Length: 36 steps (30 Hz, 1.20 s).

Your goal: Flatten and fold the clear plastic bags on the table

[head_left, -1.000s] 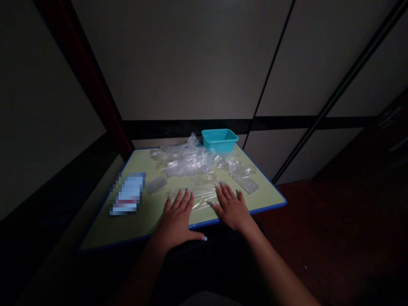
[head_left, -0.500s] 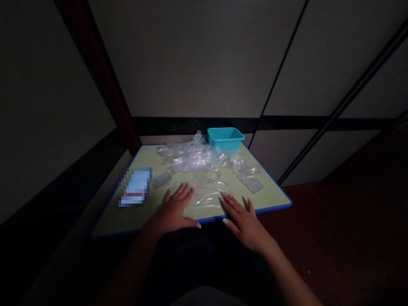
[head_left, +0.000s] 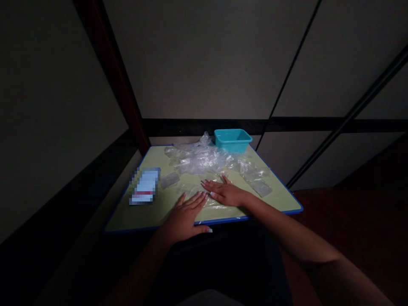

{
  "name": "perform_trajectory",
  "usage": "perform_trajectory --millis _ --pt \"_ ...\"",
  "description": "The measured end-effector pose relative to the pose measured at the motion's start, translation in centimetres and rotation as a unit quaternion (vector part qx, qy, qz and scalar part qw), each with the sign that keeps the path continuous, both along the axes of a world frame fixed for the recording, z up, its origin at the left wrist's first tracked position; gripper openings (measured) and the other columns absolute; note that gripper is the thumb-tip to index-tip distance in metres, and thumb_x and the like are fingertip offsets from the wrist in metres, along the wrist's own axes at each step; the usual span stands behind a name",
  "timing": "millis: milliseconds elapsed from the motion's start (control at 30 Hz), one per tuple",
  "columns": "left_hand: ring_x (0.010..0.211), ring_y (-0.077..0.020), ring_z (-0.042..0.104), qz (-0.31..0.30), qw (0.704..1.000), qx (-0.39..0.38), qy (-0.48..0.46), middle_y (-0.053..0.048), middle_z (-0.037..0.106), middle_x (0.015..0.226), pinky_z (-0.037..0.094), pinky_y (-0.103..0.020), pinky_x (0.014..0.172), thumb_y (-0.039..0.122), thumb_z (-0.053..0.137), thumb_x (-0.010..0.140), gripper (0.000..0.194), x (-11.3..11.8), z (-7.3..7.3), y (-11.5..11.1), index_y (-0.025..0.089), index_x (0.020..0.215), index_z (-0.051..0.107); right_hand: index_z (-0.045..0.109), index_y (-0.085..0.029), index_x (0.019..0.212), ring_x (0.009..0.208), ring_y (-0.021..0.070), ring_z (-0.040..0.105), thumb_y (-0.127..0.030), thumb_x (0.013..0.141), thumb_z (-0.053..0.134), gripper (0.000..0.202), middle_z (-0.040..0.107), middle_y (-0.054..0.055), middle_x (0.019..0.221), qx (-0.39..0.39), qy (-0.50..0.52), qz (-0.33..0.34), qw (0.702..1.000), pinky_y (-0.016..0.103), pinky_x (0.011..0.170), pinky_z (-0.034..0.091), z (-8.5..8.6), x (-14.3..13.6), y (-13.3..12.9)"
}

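A clear plastic bag (head_left: 217, 203) lies flat near the front edge of the small table, partly covered by my hands. My right hand (head_left: 228, 194) rests across it, palm down, with the fingers stretched out to the left. At its near left side is my left hand (head_left: 186, 216), flat and spread, its fingertips close to those of the right and its thumb over the table edge. Neither hand grips anything. Behind them spreads a heap of crumpled clear plastic bags (head_left: 204, 160).
The yellow table (head_left: 124, 219) has a blue rim. At the back right stands a turquoise basin (head_left: 232, 144). Folded clear plastic pieces lie left (head_left: 170, 180) and right (head_left: 262, 187) of the hands. A blurred-out, phone-like flat object (head_left: 145, 187) is at the left. Cabinet panels stand behind.
My right hand has moved forward and left over the flat bag, from its near right edge, and turned sideways. My left hand stays spread at the bag's left. The view has shifted slightly.
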<state>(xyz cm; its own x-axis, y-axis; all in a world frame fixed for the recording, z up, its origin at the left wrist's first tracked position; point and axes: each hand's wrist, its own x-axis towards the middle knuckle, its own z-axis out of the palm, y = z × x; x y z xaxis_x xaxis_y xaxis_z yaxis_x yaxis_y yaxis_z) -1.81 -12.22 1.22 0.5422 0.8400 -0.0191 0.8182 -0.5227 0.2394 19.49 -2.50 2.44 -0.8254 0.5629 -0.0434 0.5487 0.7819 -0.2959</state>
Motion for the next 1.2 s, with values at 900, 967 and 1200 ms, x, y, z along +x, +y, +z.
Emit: perform_trajectory --millis 900,967,1200 --pt "0.143 -0.0246 0.022 0.105 0.993 0.046 -0.012 -0.010 0.024 0.155 0.008 -0.058 0.115 0.058 0.030 0.094 0.068 1.1 -0.7 0.1 0.016 0.148 0.026 0.003 -0.019 0.151 0.143 0.0271 0.015 -0.053 0.097 0.027 0.068 0.013 0.012 0.155 0.051 -0.046 -0.039 0.997 0.062 0.112 0.005 -1.1 -0.2 -3.7" --pt "0.144 -0.0255 0.021 0.143 0.989 0.049 0.004 -0.010 0.024 0.155 0.010 -0.059 0.114 0.058 0.029 0.095 0.067 0.7 -1.0 -0.2 0.016 0.147 0.029 0.001 -0.022 0.151 0.143 0.0274 0.016 -0.053 0.097 0.028 0.068 0.014 0.011 0.155 0.050 -0.038 -0.038 0.997 0.062 0.112 0.006 -1.0 -0.2 -3.7" --pt "0.143 -0.0293 0.020 0.251 0.964 0.065 0.066 -0.017 0.025 0.154 0.021 -0.055 0.111 0.054 0.034 0.094 0.066 -1.7 -1.6 -1.3 0.012 0.145 0.033 0.002 -0.024 0.151 0.143 0.0264 0.018 -0.053 0.097 0.028 0.067 0.016 0.010 0.155 0.042 -0.026 -0.036 0.998 0.061 0.112 0.004 -1.2 0.0 -3.6"
